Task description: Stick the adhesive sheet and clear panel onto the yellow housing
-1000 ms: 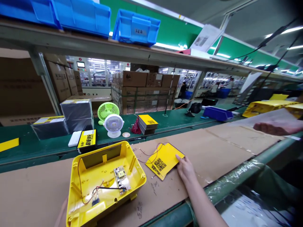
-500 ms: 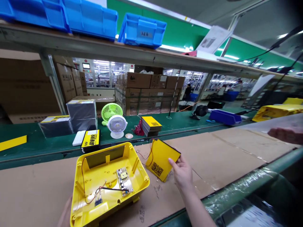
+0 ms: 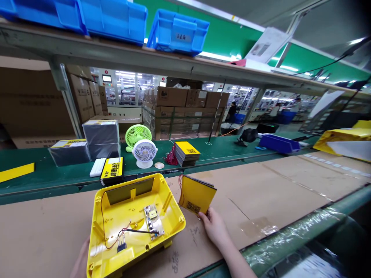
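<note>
A yellow plastic housing (image 3: 133,222) lies open side up on the cardboard-covered bench, with a small circuit board (image 3: 153,222) and red and black wires inside. My left hand (image 3: 80,262) rests against its near left corner, mostly hidden behind it. My right hand (image 3: 213,227) grips the lower edge of a yellow panel with a QR code (image 3: 197,194), holding it tilted up on edge just right of the housing. Thin red wires run from the panel toward the housing.
On the green belt behind stand two small fans (image 3: 144,151), a stack of yellow panels (image 3: 187,153), wrapped grey packs (image 3: 100,138) and a yellow-labelled device (image 3: 112,170). Blue bins (image 3: 177,31) sit on the overhead shelf. Cardboard boxes (image 3: 179,112) and more yellow housings (image 3: 342,136) lie beyond.
My right hand has lifted the yellow panel from flat on the cardboard to standing on edge and drawn it closer to the housing. Another person's hand at the right has left view.
</note>
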Demonstrator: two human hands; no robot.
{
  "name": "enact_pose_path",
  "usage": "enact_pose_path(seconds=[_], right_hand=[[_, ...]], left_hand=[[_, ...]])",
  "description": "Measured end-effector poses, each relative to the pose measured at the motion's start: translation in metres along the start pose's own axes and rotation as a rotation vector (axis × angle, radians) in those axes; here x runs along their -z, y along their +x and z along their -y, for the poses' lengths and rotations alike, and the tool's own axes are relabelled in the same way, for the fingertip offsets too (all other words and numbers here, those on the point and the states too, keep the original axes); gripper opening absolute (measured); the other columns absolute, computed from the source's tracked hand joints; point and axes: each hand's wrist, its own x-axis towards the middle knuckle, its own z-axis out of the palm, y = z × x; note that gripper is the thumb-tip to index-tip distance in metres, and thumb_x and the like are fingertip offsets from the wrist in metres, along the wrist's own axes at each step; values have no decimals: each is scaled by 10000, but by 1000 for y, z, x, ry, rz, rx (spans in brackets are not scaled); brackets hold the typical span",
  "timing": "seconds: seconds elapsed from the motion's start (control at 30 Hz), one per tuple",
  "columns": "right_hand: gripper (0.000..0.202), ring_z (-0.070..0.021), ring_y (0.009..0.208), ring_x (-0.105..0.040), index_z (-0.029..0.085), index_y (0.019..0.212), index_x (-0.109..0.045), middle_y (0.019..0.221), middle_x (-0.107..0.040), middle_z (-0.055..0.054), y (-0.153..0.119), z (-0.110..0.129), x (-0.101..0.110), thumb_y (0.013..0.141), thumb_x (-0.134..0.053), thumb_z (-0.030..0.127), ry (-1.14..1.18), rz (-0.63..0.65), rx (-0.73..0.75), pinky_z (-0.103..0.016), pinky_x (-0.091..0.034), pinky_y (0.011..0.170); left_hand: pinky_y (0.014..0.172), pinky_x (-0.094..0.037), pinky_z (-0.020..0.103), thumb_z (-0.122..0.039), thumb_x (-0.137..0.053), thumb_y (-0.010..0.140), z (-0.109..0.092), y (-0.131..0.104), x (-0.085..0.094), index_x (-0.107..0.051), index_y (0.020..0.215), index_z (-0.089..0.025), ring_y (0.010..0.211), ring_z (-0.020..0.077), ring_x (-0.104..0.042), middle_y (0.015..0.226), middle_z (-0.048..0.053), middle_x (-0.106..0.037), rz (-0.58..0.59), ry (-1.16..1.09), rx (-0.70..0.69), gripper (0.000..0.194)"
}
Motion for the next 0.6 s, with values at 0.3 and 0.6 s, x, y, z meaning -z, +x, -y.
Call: enact_pose_path(seconds=[0.3, 0.6], right_hand=[[426, -239, 797, -645, 165, 957, -587, 962, -672, -90, -1, 14, 3, 664, -683, 459, 555, 101, -122, -329, -530, 651], [541, -151, 484, -566, 137, 921, -591, 740, -680, -50, 4, -3, 11, 576, -707, 537, 739, -227, -370, -192, -315, 316]], left_hand=[[829, -503, 458, -485, -697, 544, 2, -5, -7, -642, 978, -182, 985, 362, -583, 871, 51, -703, -54, -141, -31, 532], [835, -503, 450, -493, -694, 551, 1, -7, -6, -639, 994, -175, 960, 333, -594, 884, 46, -694, -101, -151, 48, 548]])
